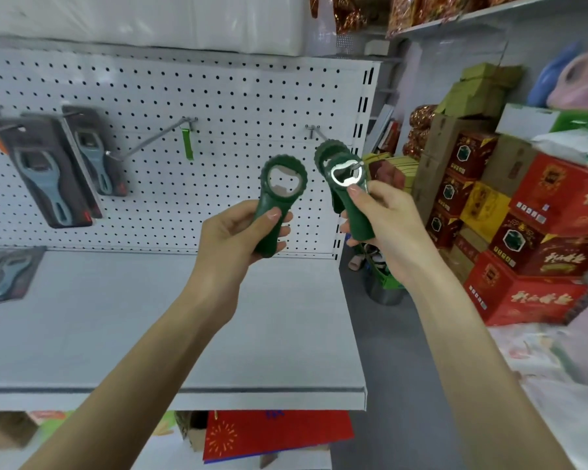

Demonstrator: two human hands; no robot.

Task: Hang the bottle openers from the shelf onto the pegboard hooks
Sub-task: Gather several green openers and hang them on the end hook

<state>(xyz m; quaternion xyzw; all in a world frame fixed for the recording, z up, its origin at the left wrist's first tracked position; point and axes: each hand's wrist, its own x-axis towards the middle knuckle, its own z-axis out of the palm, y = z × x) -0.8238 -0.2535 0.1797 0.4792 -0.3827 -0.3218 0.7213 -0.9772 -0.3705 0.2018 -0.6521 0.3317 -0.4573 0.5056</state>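
My left hand [238,235] grips the handle of a dark green bottle opener [279,195], held upright in front of the white pegboard [218,96]. My right hand [384,225] grips a second green bottle opener [348,184], whose metal ring sits at the tip of the right pegboard hook [319,134]. Another green opener [328,152] hangs on that hook just behind it. A light green opener [188,144] hangs on the middle hook [157,139].
Packaged grey openers [48,171] hang on hooks at the left, and one package [4,276] lies on the grey shelf [150,317]. Red and yellow boxes [523,232] are stacked on the right. White packs sit above the pegboard.
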